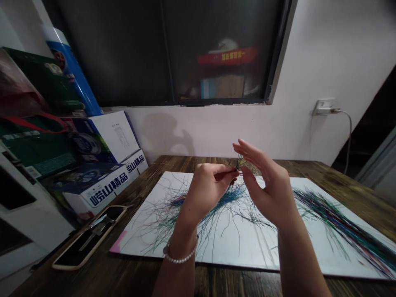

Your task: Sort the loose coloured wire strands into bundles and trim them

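A small bunch of thin coloured strands (pixel 237 164) stands up above the middle of the white board, held between the two hands. The left hand (pixel 206 192) pinches it, its thumb and curled fingers (pixel 224 170) closed on the strands, and a pearl bracelet (pixel 181 258) circles that wrist. The right hand (pixel 269 189) is raised just beside the bunch, its straight fingers (pixel 252 154) held together and its thumb narrowly apart from them; whether it touches the strands is hard to tell. Below the hands, loose blue, green and dark strands (pixel 229 198) fan across the white board (pixel 247 243), and a denser multicoloured spread of strands (pixel 337 222) runs toward the board's right corner. A pink patch (pixel 118 244) marks the board's near left corner. Beside the board, near the table's left edge, lies a dark flat object with a pale rim (pixel 89 237), with a small metal tool on it. Past it, white and blue cartons (pixel 105 192) and a blue-and-white canister (pixel 74 78) stack up by the far left corner of the wooden table (pixel 340 194). Behind the table rise a white wall (pixel 340 49) and a dark window (pixel 167 53), with a plugged-in wall socket (pixel 323 106) and its hanging cable (pixel 350 136) to the right.
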A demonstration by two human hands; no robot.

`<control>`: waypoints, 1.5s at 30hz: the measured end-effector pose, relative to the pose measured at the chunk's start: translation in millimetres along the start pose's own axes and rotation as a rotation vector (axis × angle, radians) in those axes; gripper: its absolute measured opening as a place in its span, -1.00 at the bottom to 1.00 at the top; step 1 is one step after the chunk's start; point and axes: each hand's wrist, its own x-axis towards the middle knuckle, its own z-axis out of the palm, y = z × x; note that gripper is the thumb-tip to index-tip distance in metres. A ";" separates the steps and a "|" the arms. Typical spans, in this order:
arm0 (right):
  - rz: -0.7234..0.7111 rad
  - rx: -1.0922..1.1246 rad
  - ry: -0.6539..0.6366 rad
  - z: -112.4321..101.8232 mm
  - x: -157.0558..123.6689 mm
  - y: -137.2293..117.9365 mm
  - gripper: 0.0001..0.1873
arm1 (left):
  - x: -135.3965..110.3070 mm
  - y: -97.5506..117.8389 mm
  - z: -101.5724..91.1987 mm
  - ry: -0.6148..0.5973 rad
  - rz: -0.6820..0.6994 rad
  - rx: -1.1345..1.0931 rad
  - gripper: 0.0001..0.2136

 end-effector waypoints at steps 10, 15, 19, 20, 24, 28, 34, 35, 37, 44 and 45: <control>0.042 0.066 -0.030 -4.9 1.4 -7.2 -0.46 | 0.0 4.0 -2.0 0.032 0.011 0.089 -0.83; 0.041 0.068 -0.028 -4.4 1.4 -6.0 -0.47 | -0.3 3.8 -1.3 0.038 0.017 0.075 -0.84; 0.055 0.083 -0.022 -4.4 1.1 -6.3 -0.47 | -1.0 3.3 -0.3 0.025 0.010 0.014 -0.84; 0.058 0.083 -0.024 -4.5 1.1 -6.6 -0.46 | -1.1 3.2 -0.2 0.023 0.009 -0.002 -0.84; 0.056 0.059 -0.045 -4.2 1.1 -7.0 -0.45 | -0.9 3.4 -0.4 0.028 0.005 -0.021 -0.85; 0.014 0.041 -0.017 -1.6 0.5 -3.9 -0.45 | -0.5 3.8 -0.1 0.032 0.014 0.001 -0.84; -0.052 -0.021 0.008 1.1 1.3 1.2 -0.51 | -0.1 2.7 1.1 0.050 0.020 -0.030 -0.88; -0.058 -0.022 0.012 1.0 1.4 1.5 -0.52 | -0.2 2.1 1.1 0.050 0.027 -0.033 -0.88; -0.065 -0.024 0.016 0.5 1.5 1.7 -0.51 | -0.5 0.9 1.1 0.051 0.038 -0.029 -0.88; -0.077 -0.033 0.023 -1.2 1.9 0.0 -0.55 | -1.0 -1.3 1.4 0.057 0.041 -0.031 -0.85; -0.078 -0.028 0.022 -1.1 1.8 0.0 -0.55 | -0.8 -1.2 1.4 0.055 0.040 -0.035 -0.86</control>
